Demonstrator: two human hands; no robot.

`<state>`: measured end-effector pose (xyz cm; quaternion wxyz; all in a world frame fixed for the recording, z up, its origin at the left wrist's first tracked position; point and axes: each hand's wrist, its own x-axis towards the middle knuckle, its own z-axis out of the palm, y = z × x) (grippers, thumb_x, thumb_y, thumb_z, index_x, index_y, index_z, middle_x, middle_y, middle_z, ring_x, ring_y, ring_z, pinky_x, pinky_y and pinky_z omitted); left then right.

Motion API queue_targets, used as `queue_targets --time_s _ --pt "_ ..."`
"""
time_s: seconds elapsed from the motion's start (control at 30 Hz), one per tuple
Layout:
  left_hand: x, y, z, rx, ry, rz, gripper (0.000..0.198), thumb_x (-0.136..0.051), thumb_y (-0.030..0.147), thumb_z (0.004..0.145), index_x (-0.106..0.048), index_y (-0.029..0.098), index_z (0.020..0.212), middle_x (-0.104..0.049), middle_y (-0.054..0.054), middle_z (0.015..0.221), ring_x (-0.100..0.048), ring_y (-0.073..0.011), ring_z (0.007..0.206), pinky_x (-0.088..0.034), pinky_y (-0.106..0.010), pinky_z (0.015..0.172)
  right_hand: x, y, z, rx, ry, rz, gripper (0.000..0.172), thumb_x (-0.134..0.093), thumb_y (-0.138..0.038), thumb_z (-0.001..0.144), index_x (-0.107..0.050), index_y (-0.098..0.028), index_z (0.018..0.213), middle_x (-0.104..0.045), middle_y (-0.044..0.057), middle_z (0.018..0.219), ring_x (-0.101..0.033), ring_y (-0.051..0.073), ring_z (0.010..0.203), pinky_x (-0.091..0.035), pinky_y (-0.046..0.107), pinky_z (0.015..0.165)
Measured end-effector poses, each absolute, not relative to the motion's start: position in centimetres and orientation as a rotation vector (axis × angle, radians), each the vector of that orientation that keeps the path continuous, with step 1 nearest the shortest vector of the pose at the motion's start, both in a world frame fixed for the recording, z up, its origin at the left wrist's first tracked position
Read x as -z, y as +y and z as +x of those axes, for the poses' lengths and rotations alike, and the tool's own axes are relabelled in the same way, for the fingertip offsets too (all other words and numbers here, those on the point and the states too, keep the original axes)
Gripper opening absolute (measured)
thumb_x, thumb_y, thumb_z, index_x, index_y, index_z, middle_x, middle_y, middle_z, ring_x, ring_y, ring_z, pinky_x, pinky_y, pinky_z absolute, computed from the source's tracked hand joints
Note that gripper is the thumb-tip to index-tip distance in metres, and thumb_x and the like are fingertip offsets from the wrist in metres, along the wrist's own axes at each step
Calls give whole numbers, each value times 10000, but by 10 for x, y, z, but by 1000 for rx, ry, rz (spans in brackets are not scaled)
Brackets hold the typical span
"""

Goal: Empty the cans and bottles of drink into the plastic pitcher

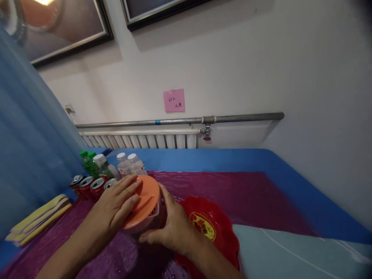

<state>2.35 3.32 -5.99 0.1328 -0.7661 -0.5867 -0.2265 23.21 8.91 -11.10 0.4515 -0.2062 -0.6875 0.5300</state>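
Left hand [117, 199]: laid out flat, fingers and thumb resting across an orange lid [149, 189], not closed round anything. Right hand [171, 221]: gripping the side of the clear container [155, 215] beneath that lid, thumb in front, fingers round the far side. The container stood between the two hands, tilted, left of the red dish; whether it touched the sheet below could not be told.

Red dish [225, 224]: one, scalloped rim, yellow printed motif at centre, partly covered by the right forearm.

Purple plastic sheet [221, 193]: spread over a blue surface [192, 159].

Drink cans [97, 186]: four in a row, red and dark; brand not legible.

Bottles: two green with green caps [88, 162]; one white-capped, greenish [102, 166]; two clear, white-capped [130, 164], pinkish print on labels too small to read.

Folded yellow cloths [39, 221]: a stack at far left.

Pale green cloth [285, 252]: right foreground, white lines.

Pink note [174, 100]: on the wall, handwritten, apparently "252", with characters below not clearly legible.
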Motion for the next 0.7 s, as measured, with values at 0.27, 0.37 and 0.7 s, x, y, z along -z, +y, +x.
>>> queue_targets --time_s 0.27,0.37,0.7 --pt "41 12 69 396 -1179 -2126 582 -453 581 961 -519 228 1419 -660 -71 1370 -639 -256 1226 -563 -419 948 112 86 234 -1346 -1651 -454 988 -892 -278 593 -440 -341 1469 -642 49 1404 -651 326 1240 -559 466 1030" --pt "42 13 73 371 -1163 -2108 565 -468 577 961 -565 180 1351 -703 -98 1293 -669 -286 1161 -553 -463 925 116 87 233 -1341 -1657 -445 1064 -904 -319 587 -384 -299 1515 -599 96 1457 -608 342 1299 -515 494 1078" --pt "57 7 75 785 -1364 -2048 493 -473 468 989 -518 202 1402 -646 -111 1380 -602 -245 1275 -527 -414 1028 123 89 227 -1375 -1651 -485 1048 -870 -284 601 -361 -300 1518 -618 116 1424 -642 346 1242 -531 528 1036"
